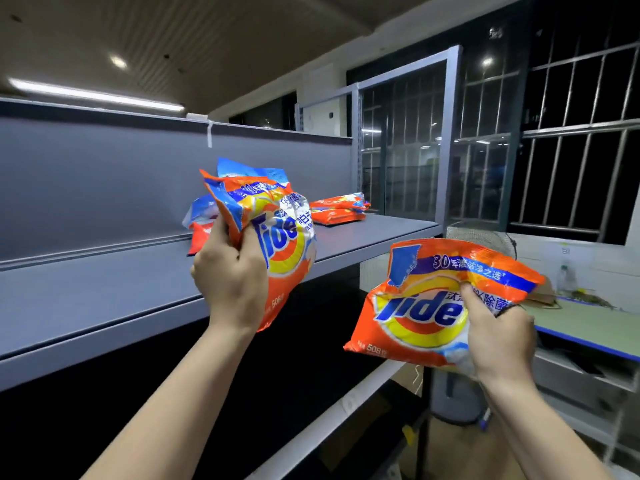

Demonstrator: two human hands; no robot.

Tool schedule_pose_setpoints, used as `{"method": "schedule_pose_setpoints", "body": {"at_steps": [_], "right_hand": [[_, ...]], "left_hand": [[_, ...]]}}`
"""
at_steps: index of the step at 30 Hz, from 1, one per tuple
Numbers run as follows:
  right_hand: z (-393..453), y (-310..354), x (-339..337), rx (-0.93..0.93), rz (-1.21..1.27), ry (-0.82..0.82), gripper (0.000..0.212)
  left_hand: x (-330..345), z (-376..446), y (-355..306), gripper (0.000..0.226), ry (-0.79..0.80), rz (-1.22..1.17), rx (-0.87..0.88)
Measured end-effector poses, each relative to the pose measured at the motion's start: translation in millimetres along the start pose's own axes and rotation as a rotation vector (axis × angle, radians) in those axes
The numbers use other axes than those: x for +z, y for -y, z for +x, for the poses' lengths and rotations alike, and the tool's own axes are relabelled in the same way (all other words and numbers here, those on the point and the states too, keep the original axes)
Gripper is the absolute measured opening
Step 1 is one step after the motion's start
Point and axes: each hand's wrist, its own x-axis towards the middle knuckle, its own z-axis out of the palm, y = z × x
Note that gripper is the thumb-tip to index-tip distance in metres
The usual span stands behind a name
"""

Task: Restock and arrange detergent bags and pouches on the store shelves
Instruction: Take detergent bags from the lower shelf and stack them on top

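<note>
My left hand (230,275) grips an orange Tide detergent bag (277,244) upright, just in front of the grey top shelf (104,292). Behind it, more bags (202,216) lean against the shelf's back panel, partly hidden. My right hand (498,337) pinches a second orange Tide bag (426,306), held tilted in the air to the right of the shelf and below its level. A small stack of flat orange bags (341,211) lies at the far right end of the top shelf.
A lower shelf edge (332,420) runs below with cardboard boxes (412,434) under it. Right of the rack are a green table with blue edging (588,327), a fan (481,240), a bottle (566,275) and barred windows (571,150).
</note>
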Motion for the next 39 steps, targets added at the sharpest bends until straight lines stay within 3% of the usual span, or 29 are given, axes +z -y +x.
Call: {"method": "schedule_pose_setpoints", "body": {"at_steps": [6,13,23,27,31,35,37,39], "right_hand": [[85,-21,28,-0.019,0.005,0.016,0.04],[177,-40,69,-0.027,0.079,0.017,0.035],[287,-74,133,-0.03,0.245,0.119,0.027],[339,-80,166,-0.044,0.28,0.158,0.015],[389,-86,201,-0.028,0.3,0.218,0.031],[424,-90,245,-0.014,0.288,0.301,0.03],[435,-92,273,0.007,0.281,0.366,0.031],[441,-94,300,0.042,0.265,0.405,0.033]], "left_hand": [[112,33,33,0.025,0.126,-0.025,0.032],[232,64,67,0.016,0.167,0.048,-0.133],[348,74,99,0.017,0.248,0.009,-0.247],[391,83,115,0.018,0.213,0.027,-0.286],[421,98,146,0.033,0.242,0.219,-0.402],[424,104,169,0.072,0.277,0.768,-0.68],[417,100,168,0.086,0.352,0.869,-0.607],[410,95,162,0.082,0.54,0.838,-0.505]]}}
